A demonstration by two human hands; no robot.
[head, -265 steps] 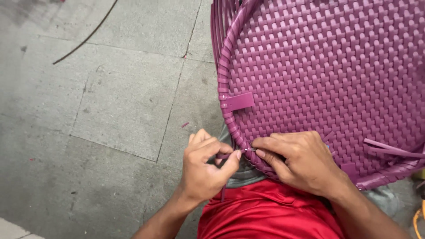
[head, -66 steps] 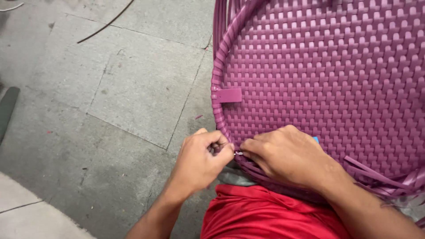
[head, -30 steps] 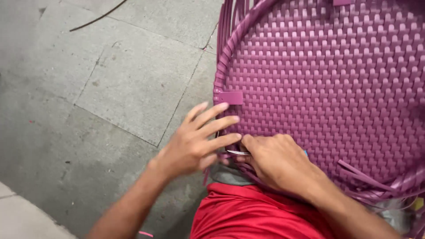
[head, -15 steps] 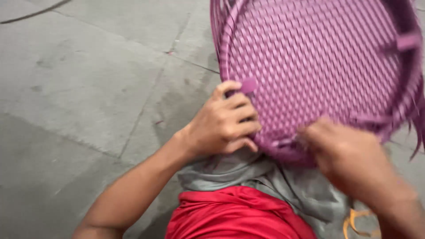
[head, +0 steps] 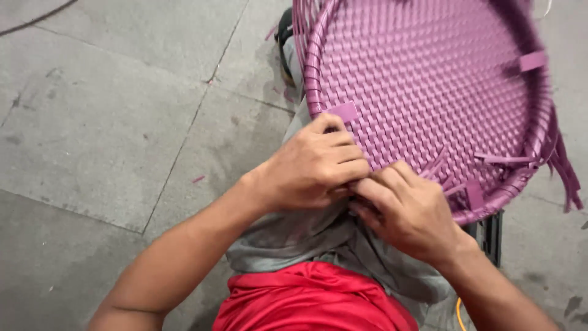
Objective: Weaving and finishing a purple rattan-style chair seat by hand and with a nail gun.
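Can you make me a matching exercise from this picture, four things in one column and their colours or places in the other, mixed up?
Things:
1. woven round seat
2. left hand
3. cloth on the lap
4. floor

Descriptions:
A. grey paving slabs
B. red
C. purple
D. gripping the near rim of the weave, beside the right hand

Pairs: 1-C, 2-D, 3-B, 4-A

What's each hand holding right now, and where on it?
Both the left hand and right hand grip the near rim of the purple woven round seat; any strip pinched between the fingers cannot be told.
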